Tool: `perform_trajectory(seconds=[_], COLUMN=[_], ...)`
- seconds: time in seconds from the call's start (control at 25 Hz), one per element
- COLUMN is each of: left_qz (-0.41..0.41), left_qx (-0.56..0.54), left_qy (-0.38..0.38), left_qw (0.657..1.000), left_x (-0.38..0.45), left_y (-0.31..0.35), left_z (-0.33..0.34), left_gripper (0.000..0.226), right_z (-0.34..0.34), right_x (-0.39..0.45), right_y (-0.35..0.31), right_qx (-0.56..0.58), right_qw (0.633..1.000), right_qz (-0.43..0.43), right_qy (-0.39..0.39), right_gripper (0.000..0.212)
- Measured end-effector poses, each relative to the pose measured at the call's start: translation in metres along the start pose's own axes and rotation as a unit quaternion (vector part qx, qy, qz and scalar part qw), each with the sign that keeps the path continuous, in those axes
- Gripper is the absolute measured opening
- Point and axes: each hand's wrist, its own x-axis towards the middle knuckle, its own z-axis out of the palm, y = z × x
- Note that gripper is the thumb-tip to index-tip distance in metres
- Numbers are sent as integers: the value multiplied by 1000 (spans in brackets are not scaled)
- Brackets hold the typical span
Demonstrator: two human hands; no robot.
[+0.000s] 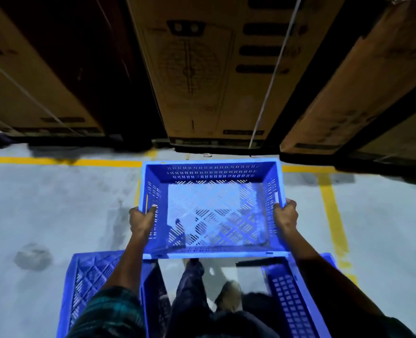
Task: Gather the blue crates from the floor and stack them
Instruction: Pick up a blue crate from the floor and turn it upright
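Brown cardboard cartons (197, 69), three that we count, stand along the far side of the grey concrete floor (43, 203) with its yellow painted lines (63, 161). We see three blue perforated plastic crates: two on the floor near our feet, one left (90, 284), one right (292, 301), and one held crate (212, 208) above them, opening up, long axis running left to right. Our left hand (142, 219) and right hand (285, 215) curl over its side rims.

Held crate (212, 211) blue, slotted diagonal lattice on base; two lower crates (87, 284) same blue. Floor (56, 211) grey, yellow lines (331, 211). Cartons (202, 69) brown, black print; sleeve (109, 311) dark green plaid.
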Motion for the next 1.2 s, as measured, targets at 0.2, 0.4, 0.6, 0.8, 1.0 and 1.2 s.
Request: perform_trajectory(seconds=[0.2, 0.4, 0.6, 0.8, 1.0, 1.2], left_qz=[-37, -72, -75, -57, -42, -30], left_qx=[24, 64, 85, 86, 70, 83], left_qy=[-32, -33, -6, -1, 9, 28], left_qw=[999, 995, 994, 995, 997, 996], left_x=[85, 159, 270, 371, 424, 448], left_y=[47, 73, 20, -58, -115, -128], left_z=[48, 113, 214, 308, 359, 376], left_gripper=[57, 56, 46, 43, 45, 56], right_z=[45, 109, 229, 347, 422, 443], right_x=[73, 150, 261, 367, 418, 432], right_y=[-47, -44, 7, 78, 134, 133], right_qx=[2, 3, -9, -15, -18, -41], right_qw=[1000, 997, 997, 997, 997, 998], right_qz=[8, 70, 69, 55, 38, 43], right_qy=[-3, -27, -45, -52, -58, -22], right_gripper=[42, 43, 44, 39, 33, 47])
